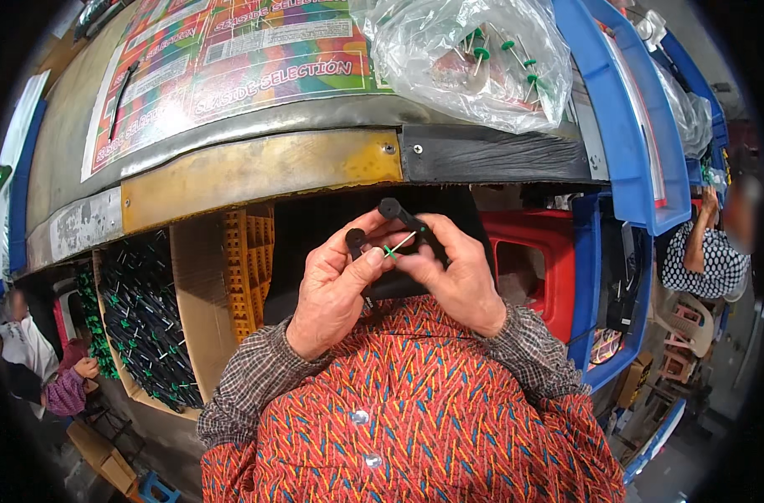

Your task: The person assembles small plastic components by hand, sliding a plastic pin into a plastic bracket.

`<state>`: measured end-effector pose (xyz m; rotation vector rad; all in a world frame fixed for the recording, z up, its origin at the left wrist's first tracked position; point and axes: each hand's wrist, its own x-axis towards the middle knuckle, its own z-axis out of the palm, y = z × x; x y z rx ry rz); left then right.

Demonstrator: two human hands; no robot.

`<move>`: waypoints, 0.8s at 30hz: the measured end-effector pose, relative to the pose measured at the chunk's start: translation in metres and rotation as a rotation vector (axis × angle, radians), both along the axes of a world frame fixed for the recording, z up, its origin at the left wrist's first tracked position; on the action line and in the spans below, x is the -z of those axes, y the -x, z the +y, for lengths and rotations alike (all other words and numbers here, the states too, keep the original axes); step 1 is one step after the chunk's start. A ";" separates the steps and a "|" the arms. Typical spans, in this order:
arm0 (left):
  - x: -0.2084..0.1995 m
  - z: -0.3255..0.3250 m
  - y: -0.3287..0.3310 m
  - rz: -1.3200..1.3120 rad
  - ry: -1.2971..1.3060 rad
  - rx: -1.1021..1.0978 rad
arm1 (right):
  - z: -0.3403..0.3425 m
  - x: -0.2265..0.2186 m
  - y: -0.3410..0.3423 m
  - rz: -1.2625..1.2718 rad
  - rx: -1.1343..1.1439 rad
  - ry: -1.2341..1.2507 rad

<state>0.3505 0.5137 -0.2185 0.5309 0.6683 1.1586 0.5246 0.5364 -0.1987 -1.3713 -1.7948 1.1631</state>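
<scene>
Both hands meet in front of my apron, just below the table's front edge. My left hand (336, 281) is closed on a black plastic part with a round end (356, 240). In my right hand (461, 272), fingers closed, is a second black plastic part with a round knob (390, 208). Between the thumbs, a thin metal pin with a green collar (400, 244) slants up to the right. Its lower end is at my left thumb, and the upper end reaches toward the right-hand part. My fingers hide the lower portions of both black parts.
On the table (264, 159) lies a clear plastic bag (474, 67) of green-collared pins. At left below, a cardboard box (202, 310) holds many black parts with pins, beside a yellow crate (249, 268). A red stool (537, 251) and blue bins (642, 126) stand right. People sit both sides.
</scene>
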 end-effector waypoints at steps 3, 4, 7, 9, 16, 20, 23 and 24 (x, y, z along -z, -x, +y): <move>0.000 -0.001 -0.004 -0.107 0.007 -0.002 | -0.001 -0.013 0.007 -0.154 -0.087 -0.004; 0.001 -0.002 -0.005 -0.110 0.004 -0.005 | -0.004 -0.005 0.006 -0.207 -0.109 0.028; 0.005 -0.004 -0.008 -0.116 -0.010 -0.013 | -0.009 -0.001 0.011 -0.210 -0.081 -0.093; 0.002 -0.004 -0.011 -0.103 -0.019 -0.020 | -0.009 -0.001 0.012 -0.235 -0.087 -0.052; -0.001 -0.004 -0.010 -0.118 -0.036 -0.035 | -0.010 -0.005 0.013 -0.220 -0.073 -0.032; -0.004 0.001 -0.004 -0.128 -0.070 -0.009 | -0.011 -0.002 0.011 -0.243 -0.108 -0.025; -0.004 0.003 -0.002 -0.128 -0.103 -0.006 | -0.011 -0.001 0.011 -0.278 -0.130 -0.118; -0.004 0.003 -0.001 -0.148 -0.089 -0.011 | -0.011 0.000 0.012 -0.277 -0.130 -0.118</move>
